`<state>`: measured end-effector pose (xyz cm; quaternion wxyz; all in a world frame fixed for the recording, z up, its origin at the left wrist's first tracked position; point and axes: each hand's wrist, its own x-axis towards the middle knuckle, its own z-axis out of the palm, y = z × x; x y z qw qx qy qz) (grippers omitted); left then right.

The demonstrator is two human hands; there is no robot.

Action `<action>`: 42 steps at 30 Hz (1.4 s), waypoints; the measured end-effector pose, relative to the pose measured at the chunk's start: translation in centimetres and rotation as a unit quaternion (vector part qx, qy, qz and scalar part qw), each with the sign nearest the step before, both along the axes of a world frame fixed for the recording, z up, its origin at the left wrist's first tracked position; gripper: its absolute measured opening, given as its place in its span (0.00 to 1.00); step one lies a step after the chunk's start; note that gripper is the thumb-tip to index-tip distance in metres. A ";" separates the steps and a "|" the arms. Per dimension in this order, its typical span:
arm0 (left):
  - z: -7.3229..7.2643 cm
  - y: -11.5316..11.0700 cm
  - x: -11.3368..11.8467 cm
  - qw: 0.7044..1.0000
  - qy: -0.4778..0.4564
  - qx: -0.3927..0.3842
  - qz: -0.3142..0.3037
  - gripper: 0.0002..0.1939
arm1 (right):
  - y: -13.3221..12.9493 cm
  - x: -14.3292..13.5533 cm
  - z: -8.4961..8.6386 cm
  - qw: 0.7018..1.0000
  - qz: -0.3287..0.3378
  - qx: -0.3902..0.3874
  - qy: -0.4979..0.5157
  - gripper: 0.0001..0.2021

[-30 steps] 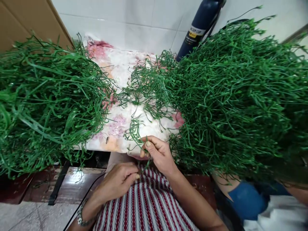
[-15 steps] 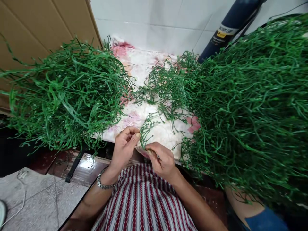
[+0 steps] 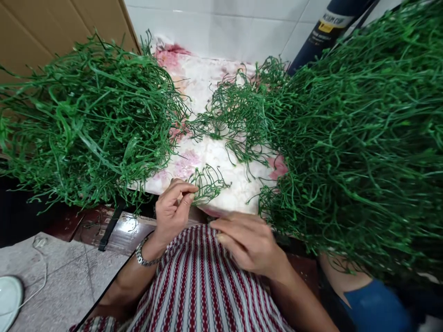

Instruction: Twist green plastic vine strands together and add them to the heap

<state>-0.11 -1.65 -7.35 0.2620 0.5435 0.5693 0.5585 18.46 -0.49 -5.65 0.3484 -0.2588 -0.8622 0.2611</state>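
My left hand [image 3: 175,207] pinches a small sprig of thin green stems [image 3: 209,184] between thumb and forefinger. The sprig fans out to the right, over the front edge of a white flower-patterned cloth [image 3: 221,157]. Just right of it and lower, my right hand [image 3: 247,237] is apart from the sprig, fingers curled together and slightly blurred. Whatever its fingertips hold, if anything, is too small to make out. A big heap of similar green sprigs [image 3: 353,138] fills the right side, its loose end [image 3: 238,108] spreading over the cloth. Another heap of green sprigs [image 3: 93,124] lies at the left.
A brown cardboard panel [image 3: 69,27] stands behind the left heap, and a white tiled wall [image 3: 214,32] closes the back. A dark blue cylinder [image 3: 325,37] leans at the back right. Someone's knee [image 3: 342,274] shows at the lower right.
My right hand has let go of the sprig's end and drawn away to the right and down. My left hand still pinches the sprig, which now fans out more to the right.
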 end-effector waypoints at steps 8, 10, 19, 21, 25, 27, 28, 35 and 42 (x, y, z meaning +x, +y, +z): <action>-0.7 -1.0 0.3 0.994 -0.012 0.095 -0.050 0.08 | 3.4 1.3 -0.3 0.994 -0.096 0.043 -0.032 0.12; -0.5 -1.2 0.2 0.995 0.020 0.086 -0.055 0.08 | 3.5 1.3 -0.9 0.995 -0.086 0.047 -0.015 0.10; 1.6 -0.2 1.7 0.962 0.232 0.054 -0.136 0.11 | 3.1 0.4 -0.8 0.996 -0.046 0.062 -0.036 0.07; 1.2 0.0 2.1 0.970 0.191 0.013 -0.146 0.09 | 3.0 0.2 -1.0 0.996 -0.047 0.066 -0.034 0.07; 0.4 0.1 2.1 0.975 0.175 0.017 -0.136 0.05 | 2.7 0.1 -1.3 0.996 -0.059 0.054 -0.028 0.07; 0.3 0.1 1.8 0.971 0.181 0.036 -0.154 0.04 | 2.7 0.1 -1.3 0.997 -0.063 0.048 -0.022 0.07; 0.3 0.1 1.7 0.968 0.182 0.038 -0.166 0.04 | 2.6 0.2 -1.2 0.997 -0.061 0.044 -0.022 0.08; 0.5 0.3 1.1 0.945 0.253 0.029 -0.203 0.06 | 2.7 0.4 -0.7 0.992 -0.039 0.048 -0.106 0.05; 0.4 0.0 1.0 0.904 0.358 0.004 -0.234 0.10 | 2.8 0.4 -0.8 0.983 0.017 0.016 -0.182 0.05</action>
